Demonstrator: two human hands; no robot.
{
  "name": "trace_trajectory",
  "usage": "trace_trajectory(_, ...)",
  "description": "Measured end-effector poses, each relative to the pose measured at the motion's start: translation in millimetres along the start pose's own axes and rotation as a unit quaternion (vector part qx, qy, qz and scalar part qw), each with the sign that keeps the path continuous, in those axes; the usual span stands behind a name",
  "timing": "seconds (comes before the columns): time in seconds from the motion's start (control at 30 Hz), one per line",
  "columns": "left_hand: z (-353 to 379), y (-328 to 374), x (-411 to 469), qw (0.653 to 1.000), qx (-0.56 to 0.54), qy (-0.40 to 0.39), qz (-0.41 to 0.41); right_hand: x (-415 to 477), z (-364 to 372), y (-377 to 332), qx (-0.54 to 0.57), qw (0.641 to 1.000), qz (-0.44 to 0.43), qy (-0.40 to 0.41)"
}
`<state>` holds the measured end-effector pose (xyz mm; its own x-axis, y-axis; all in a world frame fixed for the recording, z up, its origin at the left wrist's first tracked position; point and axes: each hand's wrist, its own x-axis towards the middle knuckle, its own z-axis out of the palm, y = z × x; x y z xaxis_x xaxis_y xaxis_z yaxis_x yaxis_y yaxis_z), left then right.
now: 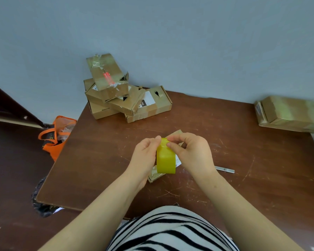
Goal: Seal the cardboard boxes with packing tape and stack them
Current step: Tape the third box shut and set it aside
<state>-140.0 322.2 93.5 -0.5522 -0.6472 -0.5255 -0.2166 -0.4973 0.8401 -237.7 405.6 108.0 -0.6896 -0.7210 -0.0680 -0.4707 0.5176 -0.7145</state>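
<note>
digits "090" on white label (149,99) of cardboard box (153,110); red sticker (108,79) print illegible

You have a single view, from the camera on your head. It faces forward and steeply down over your striped top (170,230) onto the counter (101,160). It sits close: your forearms fill the lower frame, and your left hand (145,154) and right hand (190,153) meet near its middle. The wide lens bows the counter's edges. The far edge meets the wall (152,33), which fills the upper third. Floor (11,178) shows past the left edge.
</note>
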Motion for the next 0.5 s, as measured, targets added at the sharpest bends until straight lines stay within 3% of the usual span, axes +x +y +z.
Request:
trace_trajectory(0.23, 0.2, -0.7, 0.6, 1.000, 0.003, -0.014, 0.017, -8.1, 5.4, -7.4, -0.106, 0.992, -0.062, 0.018)
trace_trajectory(0.5, -7.5, 1.9, -2.3, 0.996, -0.049, -0.072, -0.014, -5.0, 5.7, -5.3, -0.113, 0.991, -0.057, -0.038)
